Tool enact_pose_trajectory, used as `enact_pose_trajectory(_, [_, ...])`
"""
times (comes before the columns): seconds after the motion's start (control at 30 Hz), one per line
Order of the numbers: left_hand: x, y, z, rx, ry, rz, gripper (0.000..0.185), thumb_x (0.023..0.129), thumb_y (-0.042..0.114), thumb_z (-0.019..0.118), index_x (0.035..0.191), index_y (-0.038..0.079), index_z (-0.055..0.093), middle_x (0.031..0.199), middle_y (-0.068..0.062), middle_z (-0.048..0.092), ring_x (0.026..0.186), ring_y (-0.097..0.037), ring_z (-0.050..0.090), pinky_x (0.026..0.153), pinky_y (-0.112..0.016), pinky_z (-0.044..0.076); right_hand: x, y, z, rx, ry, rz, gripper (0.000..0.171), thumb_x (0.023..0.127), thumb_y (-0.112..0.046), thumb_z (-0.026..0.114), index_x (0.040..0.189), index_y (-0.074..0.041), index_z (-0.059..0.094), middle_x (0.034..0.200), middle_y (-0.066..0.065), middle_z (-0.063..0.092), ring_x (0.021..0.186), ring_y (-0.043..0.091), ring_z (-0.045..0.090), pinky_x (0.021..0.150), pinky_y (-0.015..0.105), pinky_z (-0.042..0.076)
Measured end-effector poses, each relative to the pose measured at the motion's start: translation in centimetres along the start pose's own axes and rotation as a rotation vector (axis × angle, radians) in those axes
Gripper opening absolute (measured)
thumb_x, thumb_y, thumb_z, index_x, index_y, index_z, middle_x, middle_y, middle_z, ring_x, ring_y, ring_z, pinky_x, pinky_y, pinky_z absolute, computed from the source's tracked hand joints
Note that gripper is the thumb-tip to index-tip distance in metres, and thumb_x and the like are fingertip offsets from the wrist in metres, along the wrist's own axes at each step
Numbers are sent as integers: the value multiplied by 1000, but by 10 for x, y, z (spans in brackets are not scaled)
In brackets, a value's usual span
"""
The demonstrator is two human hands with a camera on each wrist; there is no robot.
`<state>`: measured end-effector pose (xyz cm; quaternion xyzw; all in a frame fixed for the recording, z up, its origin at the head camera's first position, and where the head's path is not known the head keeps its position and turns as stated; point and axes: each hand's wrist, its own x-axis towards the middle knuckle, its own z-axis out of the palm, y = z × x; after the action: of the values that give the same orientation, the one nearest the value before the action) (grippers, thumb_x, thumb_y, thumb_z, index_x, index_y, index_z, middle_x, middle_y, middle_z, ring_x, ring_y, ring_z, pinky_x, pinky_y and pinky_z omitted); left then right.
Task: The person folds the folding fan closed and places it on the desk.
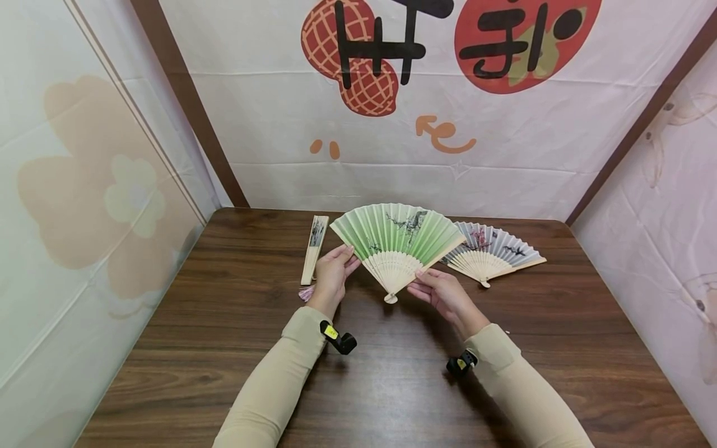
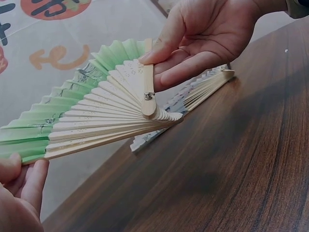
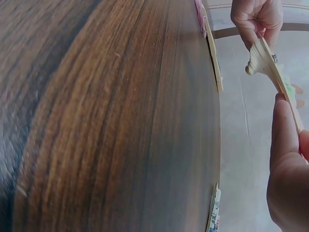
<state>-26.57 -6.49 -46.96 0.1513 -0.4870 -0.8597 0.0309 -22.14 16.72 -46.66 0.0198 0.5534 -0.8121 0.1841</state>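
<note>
A green paper fan [image 1: 398, 239] with pale wooden ribs is spread wide above the middle of the brown table [image 1: 392, 386]. My left hand [image 1: 332, 274] pinches its left outer rib. My right hand [image 1: 442, 292] pinches the right outer rib near the pivot [image 2: 149, 95]. In the left wrist view the green fan [image 2: 91, 116] shows from below, with the right hand [image 2: 203, 38] gripping its guard stick. In the right wrist view the fan's ribs [image 3: 270, 65] show edge-on between the right hand [image 3: 289, 159] and the left hand [image 3: 257, 19].
A second spread fan [image 1: 493, 252], white-grey with red and black painting, lies flat on the table behind my right hand. A folded fan [image 1: 315, 249] with a pink tassel [image 1: 306, 294] lies at the back left. Curtain walls enclose the table on three sides.
</note>
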Motion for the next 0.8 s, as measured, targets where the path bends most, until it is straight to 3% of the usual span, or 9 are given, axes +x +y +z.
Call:
enact_pose_trajectory(0.4, [-1,1,4,54,-18,-15,30,98,-1,57,124,-16,58,81,1,66,73,-8,64,72,-18,62,0,0,-1,-17,5,24,19,105,-2,44,97,-7,62,84,1,71,85,13,72,87,25,61])
enact_pose_trajectory(0.8, [-3,1,5,72,-29,-29,26,97,0,60,119,-14,61,79,2,66,71,-6,65,71,-19,62,-1,2,-2,-50,16,52,15,105,-3,44,102,-4,59,86,1,73,83,12,73,82,22,62])
